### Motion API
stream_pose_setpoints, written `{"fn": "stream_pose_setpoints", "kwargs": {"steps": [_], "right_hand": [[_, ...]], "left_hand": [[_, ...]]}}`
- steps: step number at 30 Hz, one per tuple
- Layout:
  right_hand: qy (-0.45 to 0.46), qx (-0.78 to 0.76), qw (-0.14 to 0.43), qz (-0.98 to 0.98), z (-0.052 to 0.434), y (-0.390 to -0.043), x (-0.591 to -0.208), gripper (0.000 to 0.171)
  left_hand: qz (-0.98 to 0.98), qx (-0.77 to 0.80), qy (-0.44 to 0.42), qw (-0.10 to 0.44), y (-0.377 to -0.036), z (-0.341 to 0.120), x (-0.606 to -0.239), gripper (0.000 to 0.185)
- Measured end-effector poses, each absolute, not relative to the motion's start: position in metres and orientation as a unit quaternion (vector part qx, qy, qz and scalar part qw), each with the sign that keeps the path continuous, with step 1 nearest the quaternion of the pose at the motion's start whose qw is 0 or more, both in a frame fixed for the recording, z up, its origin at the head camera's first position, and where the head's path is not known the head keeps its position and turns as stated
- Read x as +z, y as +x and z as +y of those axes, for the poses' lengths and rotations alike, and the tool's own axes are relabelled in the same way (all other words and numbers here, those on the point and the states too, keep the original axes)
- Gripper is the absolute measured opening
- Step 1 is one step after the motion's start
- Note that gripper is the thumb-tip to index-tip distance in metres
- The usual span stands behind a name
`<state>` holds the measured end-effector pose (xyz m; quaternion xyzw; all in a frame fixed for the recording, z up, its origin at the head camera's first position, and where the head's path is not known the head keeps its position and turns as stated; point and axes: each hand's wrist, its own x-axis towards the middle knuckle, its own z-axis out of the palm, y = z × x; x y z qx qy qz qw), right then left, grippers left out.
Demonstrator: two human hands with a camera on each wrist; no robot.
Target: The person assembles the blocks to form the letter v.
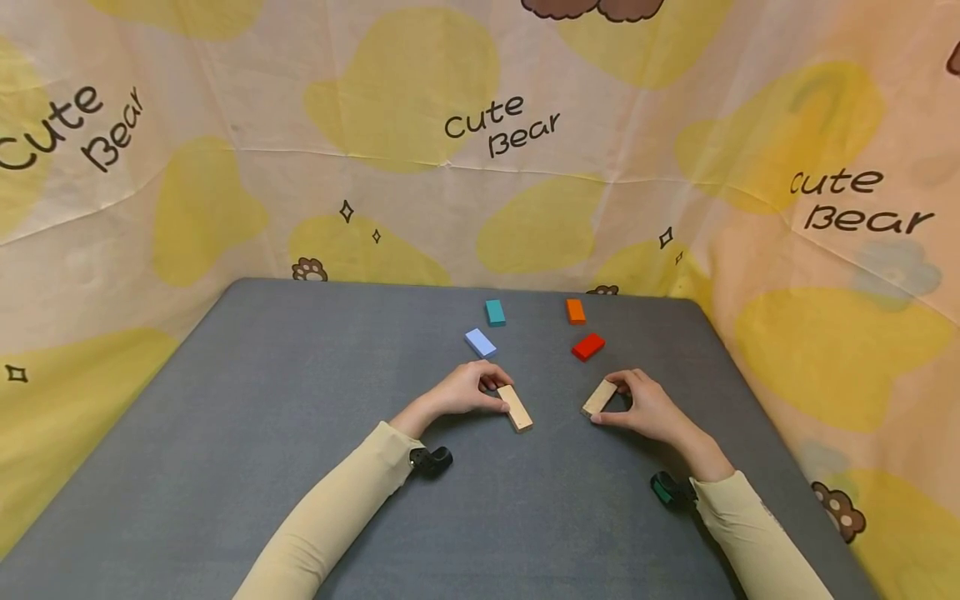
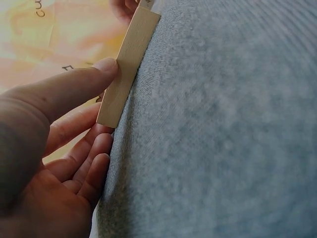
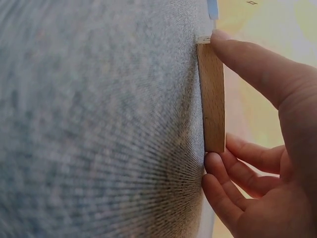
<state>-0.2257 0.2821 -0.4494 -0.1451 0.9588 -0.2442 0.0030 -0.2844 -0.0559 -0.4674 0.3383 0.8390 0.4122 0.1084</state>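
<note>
While four coloured blocks lie flat in two short rows at the far side of the grey table [image 1: 225,433], the teal block [image 1: 495,312] and lilac block [image 1: 480,342] on the left and the orange block [image 1: 575,311] and red block [image 1: 588,347] on the right, only the two plain wooden ones are in hand, so the work looks to be at an early stage; both lie flat on the cloth and neither is lifted or joined to anything. Each hand pinches its own piece. The left hand [image 1: 465,390] has its thumb on one long edge of the left wood block [image 1: 515,407] and its curled fingers on the other, near the far end, so most of the block sticks out toward the person. The right hand [image 1: 647,406] grips the right wood block [image 1: 599,397] the same way, thumb against one long edge and fingertips at the opposite edge near an end. These two blocks lie well apart, angled like an open V, with the coloured four just beyond them.
</note>
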Motion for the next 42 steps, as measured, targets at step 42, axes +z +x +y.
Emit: {"fn": "stream_pose_setpoints", "kwargs": {"steps": [42], "right_hand": [[-0.155, -0.255, -0.019, 0.954, 0.256, -0.225, -0.440, 0.075]], "left_hand": [[0.843, 0.408, 0.333, 0.108, -0.280, -0.057, -0.465, 0.037]]}}
